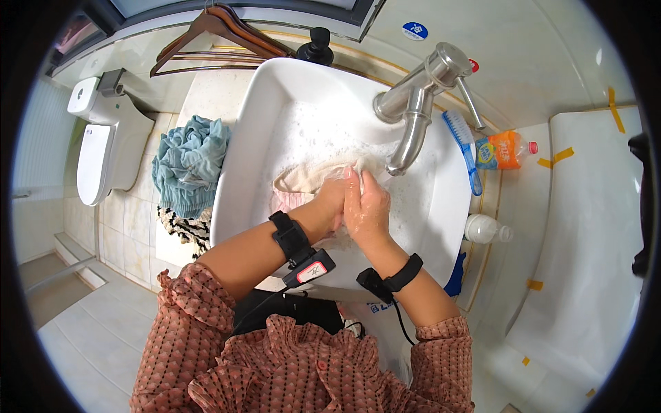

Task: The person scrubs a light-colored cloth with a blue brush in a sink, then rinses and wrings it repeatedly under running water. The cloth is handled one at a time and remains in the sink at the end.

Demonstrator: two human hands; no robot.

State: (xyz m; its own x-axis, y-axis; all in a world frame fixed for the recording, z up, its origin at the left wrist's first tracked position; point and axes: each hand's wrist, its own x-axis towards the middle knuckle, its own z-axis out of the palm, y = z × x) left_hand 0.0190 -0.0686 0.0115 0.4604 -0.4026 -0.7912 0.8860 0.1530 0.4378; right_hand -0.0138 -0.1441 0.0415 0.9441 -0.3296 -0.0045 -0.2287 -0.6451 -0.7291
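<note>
Both hands are together over the white washbasin (pixel 232 155), just below the faucet spout. My left hand (pixel 330 199) grips part of a wet cream-and-pink cloth garment (pixel 302 181). Against it, my right hand (pixel 367 209) is pressed, with a bunched fold of the same cloth between the palms. The fingertips on the far side are partly hidden. The rest of the garment spreads left into soapy water (pixel 315 129) with bubbles. A brushed-metal faucet (pixel 410 137) leans over the basin, its spout close to my right fingers.
Left of the basin lie a crumpled blue-green garment (pixel 191 160) and a black-and-white cloth (pixel 183 227). Wooden hangers (pixel 227 31) and a black pump top (pixel 315 49) stand behind. At right are a blue scrub brush (pixel 465 149), an orange-labelled bottle (pixel 503 151) and a whitish bottle (pixel 485 228).
</note>
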